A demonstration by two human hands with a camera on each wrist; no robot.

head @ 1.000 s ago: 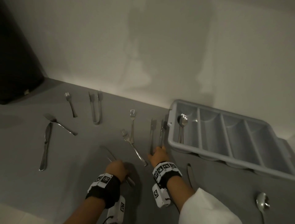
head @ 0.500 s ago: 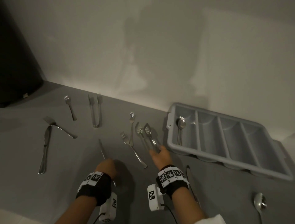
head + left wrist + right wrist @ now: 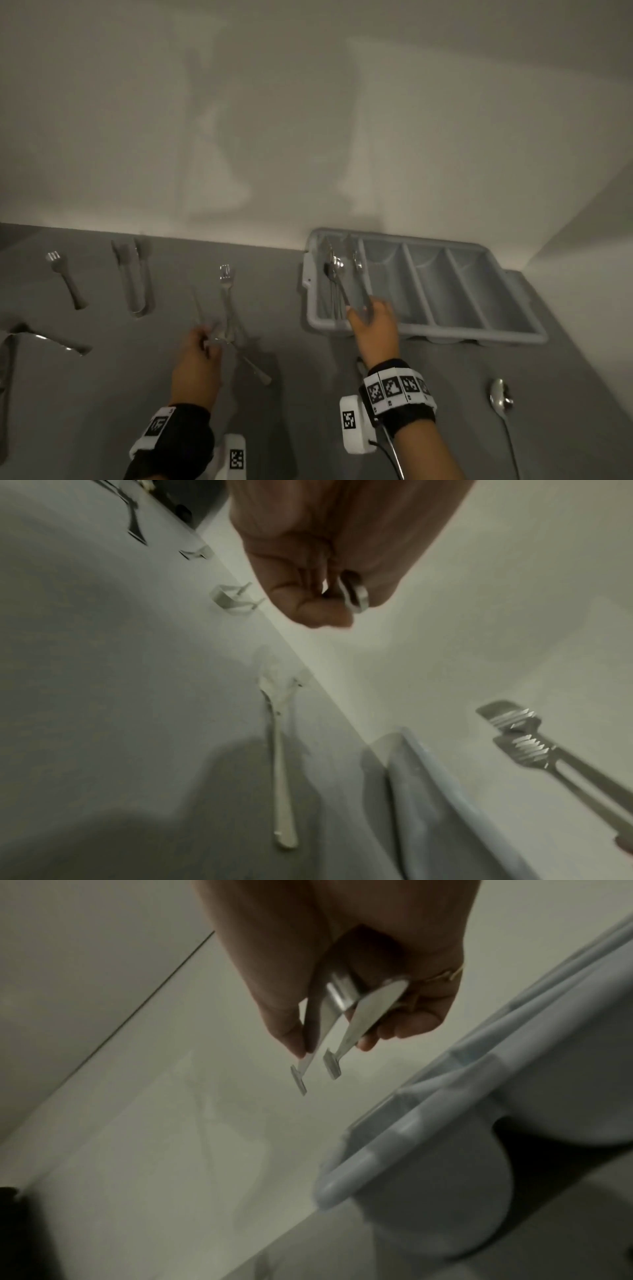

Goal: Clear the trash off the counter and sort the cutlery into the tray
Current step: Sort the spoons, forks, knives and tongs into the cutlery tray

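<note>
My right hand (image 3: 359, 310) grips metal tongs (image 3: 337, 284) by their bent end and holds them over the leftmost compartment of the grey cutlery tray (image 3: 507, 329), where spoons (image 3: 339, 265) lie. In the right wrist view the tongs (image 3: 334, 1031) hang from my fingers (image 3: 291, 1037) beside the tray (image 3: 479, 1096). My left hand (image 3: 207, 337) is curled round a thin knife (image 3: 197, 305), blurred, above the counter. The left wrist view shows a metal handle end (image 3: 358, 599) in that fist and the tongs (image 3: 514, 739) at the right.
On the grey counter lie two forks (image 3: 226, 284) (image 3: 253, 363) by my left hand, a small fork (image 3: 65, 281), a second pair of tongs (image 3: 133, 277), a fork (image 3: 51, 339) and a knife (image 3: 5, 359) at the left edge. A spoon (image 3: 500, 401) lies at the right.
My right hand lifted the tongs off the counter and carried them right, over the tray. My left hand raised the knife and moved forward. The camera swung to the right.
</note>
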